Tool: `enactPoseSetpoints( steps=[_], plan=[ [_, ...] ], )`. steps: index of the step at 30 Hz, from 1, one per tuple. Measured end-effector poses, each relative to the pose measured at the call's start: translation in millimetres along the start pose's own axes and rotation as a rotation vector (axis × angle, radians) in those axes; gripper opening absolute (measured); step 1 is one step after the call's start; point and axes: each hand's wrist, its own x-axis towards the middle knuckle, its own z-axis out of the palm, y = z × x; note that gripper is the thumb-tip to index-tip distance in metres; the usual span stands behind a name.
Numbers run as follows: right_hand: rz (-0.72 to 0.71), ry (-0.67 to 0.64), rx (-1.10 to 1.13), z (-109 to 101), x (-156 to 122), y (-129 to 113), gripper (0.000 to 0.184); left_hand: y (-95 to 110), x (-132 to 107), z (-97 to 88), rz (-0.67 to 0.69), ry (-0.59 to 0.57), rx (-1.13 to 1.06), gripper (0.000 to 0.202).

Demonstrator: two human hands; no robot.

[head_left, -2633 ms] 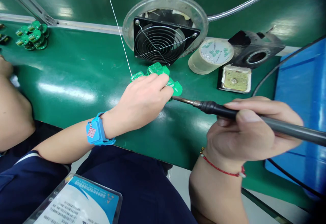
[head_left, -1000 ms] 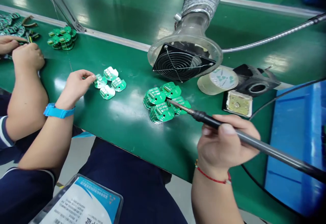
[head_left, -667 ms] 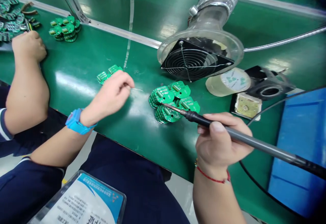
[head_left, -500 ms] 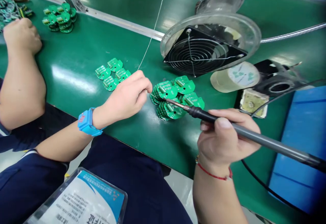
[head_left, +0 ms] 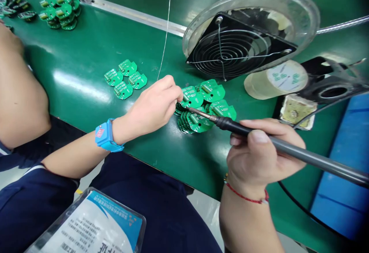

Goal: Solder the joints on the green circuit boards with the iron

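Two hands worked over one pile of small green circuit boards (head_left: 201, 105) lying at the centre of the frame on the green counter (head_left: 86, 88). The left hand (head_left: 152, 105), a blue wrist strap (head_left: 106, 135) on its arm, kept its grip pinched closed on a thin solder wire (head_left: 165, 34) that rose to the top edge of the frame; its fingertips (head_left: 175, 91) were touching the left side of the pile. The right hand (head_left: 261, 151) had its grip wrapped shut around the dark handle of a soldering iron (head_left: 276, 147), with the metal tip resting on the front boards of the pile, just beside the left fingertips. A fume extractor fan (head_left: 239, 45) sat just behind the pile, its grille tilted toward the work.

Judged from this arrangement, a sound joint would call for tip and wire to meet on the same pad, the wire fed briefly, the iron steady, and the left fingers kept off the heated metal; the stacked boards looked liable to slide under pressure.

Four separate boards (head_left: 125, 78) lay apart, left of centre. A further cluster of boards (head_left: 59, 11) sat at the upper left. A roll of tape (head_left: 275, 80) and a tip-cleaning sponge (head_left: 296, 111) stood at the right, near a blue tray (head_left: 343, 184). Another person's forearm (head_left: 20, 91) rested at the left edge. A laminated badge (head_left: 92, 226) hung at the bottom.
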Motion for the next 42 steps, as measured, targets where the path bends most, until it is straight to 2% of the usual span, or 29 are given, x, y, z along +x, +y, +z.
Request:
enactPoseSetpoints(
  steps=[7, 15, 22, 31, 38, 42],
  plan=[
    [-0.004, -0.002, 0.019, 0, 0, -1, 0.013, 6, 1, 0.2, 0.052, -0.070, 0.036, 0.025],
    [0.009, -0.011, -0.002, 0, 1, -2, 0.012, 4, 6, 4.6, 0.054, 0.002, 0.023, 0.036],
    [0.014, -0.008, -0.029, 0, 1, -2, 0.012, 9, 11, 6.5, 0.096, -0.026, 0.117, 0.031],
    [0.031, -0.030, -0.043, -1, 1, -5, 0.013, 8, 9, 1.9, 0.025, -0.061, 0.086, 0.034],
    [0.024, -0.017, -0.052, 0, 2, -6, 0.013, 15, 12, 5.5, 0.035, -0.110, 0.129, 0.028],
    [0.022, -0.002, -0.047, -2, 1, -6, 0.013, 15, 11, 3.8, 0.027, -0.061, 0.077, 0.033]
  ],
)
